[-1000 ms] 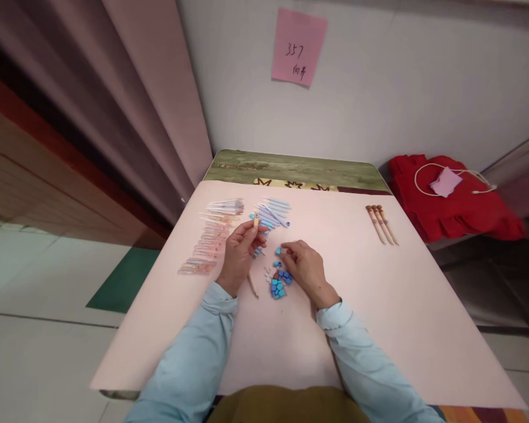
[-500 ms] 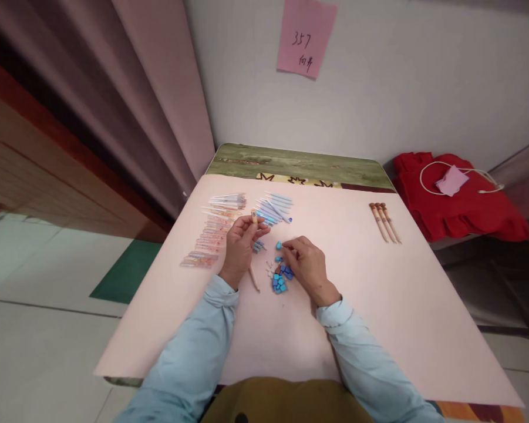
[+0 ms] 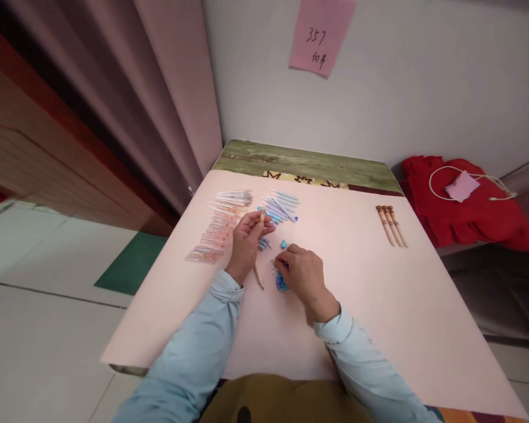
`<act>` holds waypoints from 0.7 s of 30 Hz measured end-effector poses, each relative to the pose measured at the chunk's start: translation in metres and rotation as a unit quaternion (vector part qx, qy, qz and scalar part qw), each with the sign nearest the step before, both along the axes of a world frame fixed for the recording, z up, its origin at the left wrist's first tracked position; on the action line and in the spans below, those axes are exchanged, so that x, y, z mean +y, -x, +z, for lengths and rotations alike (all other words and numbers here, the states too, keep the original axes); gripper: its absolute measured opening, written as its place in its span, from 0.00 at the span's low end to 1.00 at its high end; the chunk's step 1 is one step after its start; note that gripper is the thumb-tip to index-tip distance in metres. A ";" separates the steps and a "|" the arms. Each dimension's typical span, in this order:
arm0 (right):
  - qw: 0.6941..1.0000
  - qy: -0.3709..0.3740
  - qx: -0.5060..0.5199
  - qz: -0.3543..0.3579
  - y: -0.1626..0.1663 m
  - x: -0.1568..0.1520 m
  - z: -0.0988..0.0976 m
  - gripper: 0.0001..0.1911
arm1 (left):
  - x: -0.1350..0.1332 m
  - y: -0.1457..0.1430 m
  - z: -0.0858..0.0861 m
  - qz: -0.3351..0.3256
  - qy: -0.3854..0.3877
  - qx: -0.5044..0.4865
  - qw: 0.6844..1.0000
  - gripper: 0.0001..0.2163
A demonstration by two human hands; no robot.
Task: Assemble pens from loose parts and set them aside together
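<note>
My left hand [image 3: 245, 245] is closed around a tan pen barrel [image 3: 259, 274] that runs through the fist, its top end by my thumb and its tip near my wrist. My right hand [image 3: 303, 274] lies palm down over a heap of small blue caps [image 3: 281, 284], fingers curled into it; whether they grip a cap is hidden. One blue cap [image 3: 284, 243] sits apart just beyond my fingers. Behind my left hand lie a bundle of pale blue pen parts [image 3: 282, 207] and a row of pinkish clear pen parts [image 3: 218, 231].
Everything lies on a pale pink sheet [image 3: 378, 305] covering the table. Three tan pens [image 3: 391, 225] lie side by side at the far right. A red cloth [image 3: 467, 211] with a white cable sits beyond the table's right edge. A pink note [image 3: 321, 36] hangs on the wall.
My right hand has moved down from the lone blue cap onto the heap, now covering most of it. The left hand keeps the barrel up. The camera has shifted a little.
</note>
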State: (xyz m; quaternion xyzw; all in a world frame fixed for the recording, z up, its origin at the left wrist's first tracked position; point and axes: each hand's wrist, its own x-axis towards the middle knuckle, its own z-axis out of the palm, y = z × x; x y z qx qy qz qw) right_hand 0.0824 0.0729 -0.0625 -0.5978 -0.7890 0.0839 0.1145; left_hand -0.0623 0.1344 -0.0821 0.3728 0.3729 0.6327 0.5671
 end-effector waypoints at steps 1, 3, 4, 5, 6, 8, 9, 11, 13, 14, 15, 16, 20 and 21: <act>1.000 0.006 -0.009 -0.008 0.002 0.000 0.001 0.09 | 0.000 0.000 -0.001 0.000 0.002 0.006 1.000 0.11; 0.999 0.014 -0.024 -0.021 0.006 -0.001 0.002 0.10 | 0.000 0.000 -0.002 -0.005 0.006 0.021 1.000 0.10; 0.999 0.017 -0.027 -0.027 0.008 -0.001 0.002 0.10 | -0.001 0.000 -0.002 -0.010 0.007 0.028 1.000 0.10; 0.999 0.019 -0.025 -0.031 0.009 -0.002 0.002 0.09 | -0.001 0.001 -0.002 -0.017 0.008 0.033 0.999 0.10; 0.999 0.019 -0.015 -0.035 0.009 -0.002 0.001 0.09 | -0.002 0.001 -0.002 -0.023 0.009 0.036 0.999 0.10; 0.998 0.008 0.033 -0.043 0.005 -0.003 0.000 0.07 | -0.003 0.001 0.000 -0.038 0.011 0.029 0.999 0.10; 0.996 -0.002 0.073 -0.050 0.001 -0.002 0.000 0.06 | -0.004 0.001 0.002 -0.048 0.013 0.022 0.999 0.10; 0.979 -0.024 0.189 -0.070 -0.008 -0.001 0.002 0.05 | -0.007 0.000 0.006 -0.073 0.019 0.002 0.997 0.11; 0.934 -0.024 0.342 -0.096 -0.019 0.002 0.005 0.07 | -0.011 -0.002 0.009 -0.098 0.027 -0.010 0.995 0.11; 0.901 -0.014 0.419 -0.111 -0.023 0.004 0.007 0.09 | -0.012 -0.004 0.011 -0.109 0.031 -0.011 0.994 0.11; 0.864 0.001 0.488 -0.124 -0.027 0.005 0.008 0.11 | -0.013 -0.005 0.012 -0.118 0.034 -0.011 0.992 0.11; 0.828 0.016 0.543 -0.138 -0.030 0.007 0.010 0.12 | -0.015 -0.007 0.013 -0.125 0.036 -0.011 0.991 0.11; 0.751 0.044 0.638 -0.168 -0.032 0.008 0.016 0.15 | -0.023 -0.011 0.018 -0.134 0.033 0.000 0.990 0.10; 0.743 0.043 0.644 -0.175 -0.032 0.007 0.018 0.15 | -0.025 -0.011 0.020 -0.133 0.034 0.006 0.991 0.10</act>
